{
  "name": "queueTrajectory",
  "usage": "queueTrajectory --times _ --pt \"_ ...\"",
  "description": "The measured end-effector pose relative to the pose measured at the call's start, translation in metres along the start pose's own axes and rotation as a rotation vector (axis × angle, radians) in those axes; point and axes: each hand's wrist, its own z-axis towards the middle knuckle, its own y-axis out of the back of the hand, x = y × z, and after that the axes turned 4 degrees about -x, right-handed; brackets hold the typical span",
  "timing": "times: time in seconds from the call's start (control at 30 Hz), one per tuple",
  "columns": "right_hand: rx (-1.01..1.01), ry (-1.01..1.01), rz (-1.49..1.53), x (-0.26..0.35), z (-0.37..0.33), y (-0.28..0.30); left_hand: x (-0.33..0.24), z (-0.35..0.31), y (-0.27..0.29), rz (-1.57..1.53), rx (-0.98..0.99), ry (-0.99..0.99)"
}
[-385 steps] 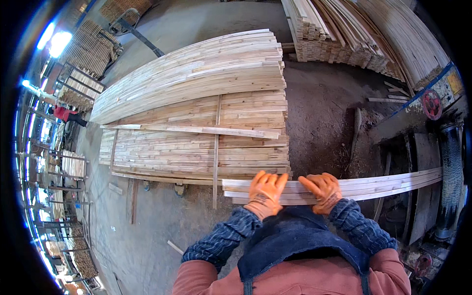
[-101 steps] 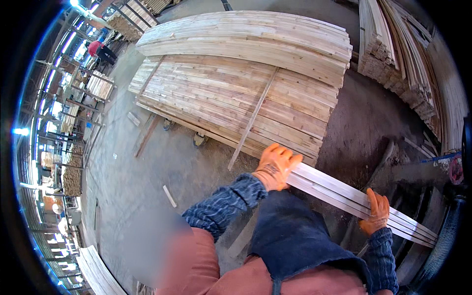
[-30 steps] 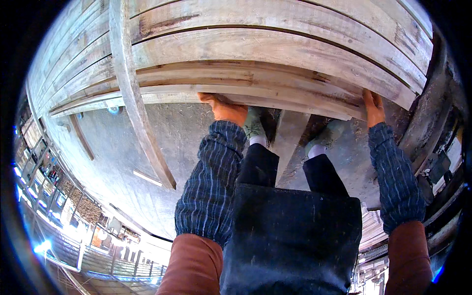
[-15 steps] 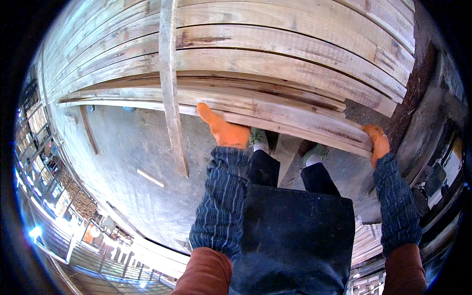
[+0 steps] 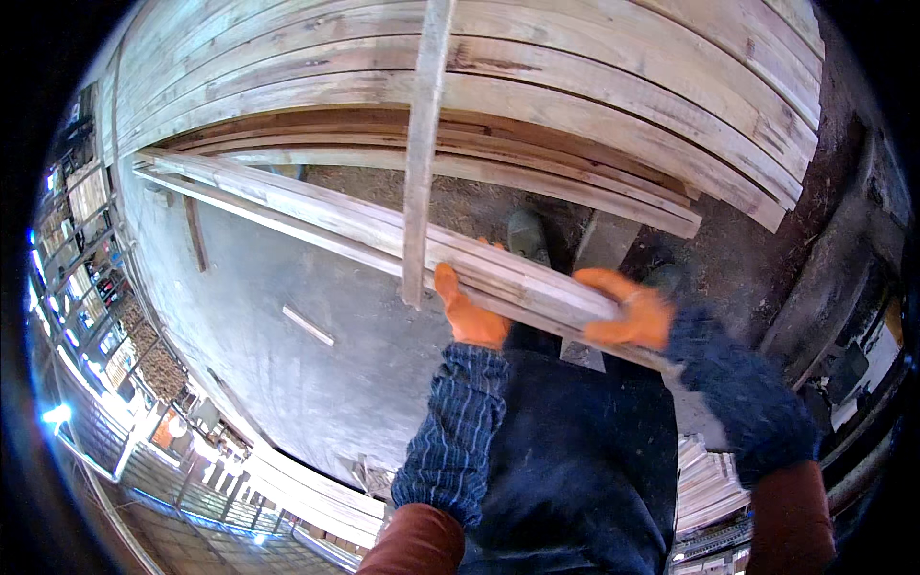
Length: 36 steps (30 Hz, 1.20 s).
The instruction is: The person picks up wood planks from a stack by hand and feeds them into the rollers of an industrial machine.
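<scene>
Slanting from the far left down toward my lap are long wooden planks, lying together with their near part raised off the stack. My left hand, in an orange glove, is closed on their near edge, thumb on the side and fingertips showing at the far edge. My right hand, gloved the same and slightly blurred, grips over their right end. A narrow wooden stick crosses above the planks just left of my left hand.
A wide stack of planks fills the far side, with loose boards along its near edge. A short wood strip lies on the grey floor. More cut wood is piled at the lower right.
The planks' right end has swung toward me, away from the stack, opening a gap. My right hand has moved left along them, closer to my left hand.
</scene>
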Motion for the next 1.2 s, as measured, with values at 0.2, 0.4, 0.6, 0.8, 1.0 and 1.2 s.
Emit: queueTrajectory --times 0.2,0.4,0.6,0.8,1.0,1.2 --pt "0.189 -0.231 0.077 0.023 0.005 -0.085 -0.031 -0.050 0.061 0.144 0.044 0.003" --pt "0.304 -0.284 0.135 0.093 -0.054 -0.099 -0.082 -0.138 0.060 0.128 -0.082 0.121" --pt "0.141 -0.317 0.015 0.155 -0.077 -0.059 -0.124 -0.184 0.005 0.073 -0.179 -0.019" --pt "0.202 -0.257 0.037 0.216 -0.103 -0.043 -0.138 -0.205 -0.083 0.241 -0.331 -0.250" --pt "0.439 -0.145 0.221 0.249 -0.137 -0.030 -0.162 -0.218 -0.065 -0.018 -0.071 -0.298" --pt "0.502 -0.238 0.214 0.345 -0.168 -0.021 -0.254 -0.227 -0.084 -0.176 0.161 -0.130"
